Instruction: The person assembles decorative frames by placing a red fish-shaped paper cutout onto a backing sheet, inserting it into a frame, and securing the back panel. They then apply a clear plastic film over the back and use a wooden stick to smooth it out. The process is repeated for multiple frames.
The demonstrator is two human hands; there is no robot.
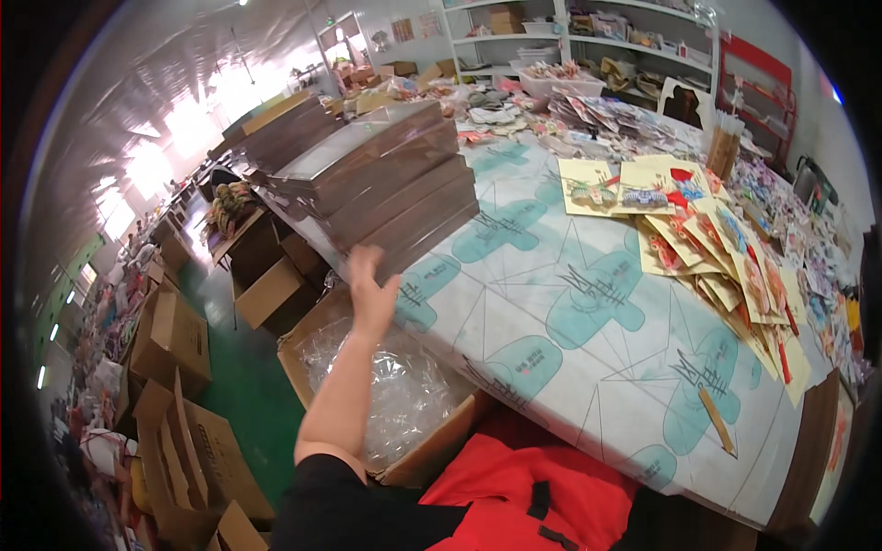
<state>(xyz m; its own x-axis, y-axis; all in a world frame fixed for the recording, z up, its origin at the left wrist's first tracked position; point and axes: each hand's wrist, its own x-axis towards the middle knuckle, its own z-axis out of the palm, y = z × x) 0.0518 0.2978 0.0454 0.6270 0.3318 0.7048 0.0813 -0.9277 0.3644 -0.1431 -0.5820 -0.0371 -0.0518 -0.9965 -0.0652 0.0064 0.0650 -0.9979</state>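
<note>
My left hand (372,298) reaches forward beside the near corner of a stack of flat brown boxes (395,207) with shiny, clear-looking tops. Its thumb stands apart from the fingers, and nothing shows in its grip. The fingertips are at the stack's lower edge; whether they touch it I cannot tell. Below my forearm, an open cardboard carton (294,354) holds crumpled clear plastic (404,404). The stack rests on a table covered with a white sheet (487,312) printed with teal shapes. My right hand is out of view.
Yellow cards with small colourful items (735,266) are piled at the table's right. A tan strip (717,421) lies near the front edge. Packets and a white bin (560,84) crowd the back, before white shelves (643,46). Open cartons (197,450) stand on the green floor at left.
</note>
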